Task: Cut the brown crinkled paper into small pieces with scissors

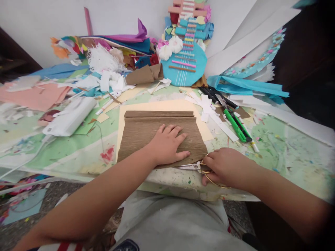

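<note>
White wall (110,15) is seen behind a table that is covered by a green and white, paint-spotted cover (282,153). Near its front edge, a wide sheet of brown crinkly paper (138,139) is laid on a flat cream sheet (157,105). Part of the brown paper is hidden by the left hand (170,144), which is laid flat on it with the fingers spread wide. Some of its near edge is covered too. A thin brown strip (159,114) is seen along the far edge; whether it is joined on cannot be told.

Silver scissors with gold handles (196,167) are held in the right hand (227,165), and parts of the handles are hidden by the curled fingers. The blades are pointed left, along the near edge of the brown paper. Their tips are hard to make out. Both the scissors and the brown paper are set with their long way from side to side.

Farther back, a flat blue guitar shape with white strings (200,59) is cut off at the top. At the right, a green and black cutter (234,126) is pointed away.
</note>
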Motion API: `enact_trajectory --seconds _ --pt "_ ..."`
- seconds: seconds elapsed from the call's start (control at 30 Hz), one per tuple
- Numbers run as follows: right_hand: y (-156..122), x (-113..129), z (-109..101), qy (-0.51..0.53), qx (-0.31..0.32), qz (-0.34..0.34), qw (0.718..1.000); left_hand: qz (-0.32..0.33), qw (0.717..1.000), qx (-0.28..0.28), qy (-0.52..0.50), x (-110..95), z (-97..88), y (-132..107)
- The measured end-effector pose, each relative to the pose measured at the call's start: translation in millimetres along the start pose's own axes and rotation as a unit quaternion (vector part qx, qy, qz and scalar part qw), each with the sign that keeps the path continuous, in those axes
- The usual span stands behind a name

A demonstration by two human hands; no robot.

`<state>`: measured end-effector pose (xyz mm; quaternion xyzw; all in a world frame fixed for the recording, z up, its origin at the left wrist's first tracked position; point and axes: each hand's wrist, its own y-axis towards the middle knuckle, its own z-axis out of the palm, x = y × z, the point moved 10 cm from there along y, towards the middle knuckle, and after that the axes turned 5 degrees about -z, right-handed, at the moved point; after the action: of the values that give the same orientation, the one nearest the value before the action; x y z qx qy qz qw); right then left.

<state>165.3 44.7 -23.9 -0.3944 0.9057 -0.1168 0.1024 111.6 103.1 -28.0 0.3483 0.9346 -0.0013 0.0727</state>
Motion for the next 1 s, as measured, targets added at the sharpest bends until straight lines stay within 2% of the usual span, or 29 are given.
enact_trajectory --seconds 0.37,0.53,0.7,1.0 --pt "-4 -5 2 0.037 -0.001 0.019 0.999 0.003 1.000 -0.005 0.005 0 0.7 0" --pt "-7 -5 4 0.068 0.018 0.035 0.997 0.003 1.000 -0.008 0.001 0 0.0 -1" --pt "-4 -2 3 0.057 0.028 0.034 0.997 0.003 1.000 -0.006 0.004 -1 -0.5 -1" --pt "6 5 -7 0.031 0.008 0.030 0.999 0.008 1.000 -0.011 0.009 -2 -0.7 -1"
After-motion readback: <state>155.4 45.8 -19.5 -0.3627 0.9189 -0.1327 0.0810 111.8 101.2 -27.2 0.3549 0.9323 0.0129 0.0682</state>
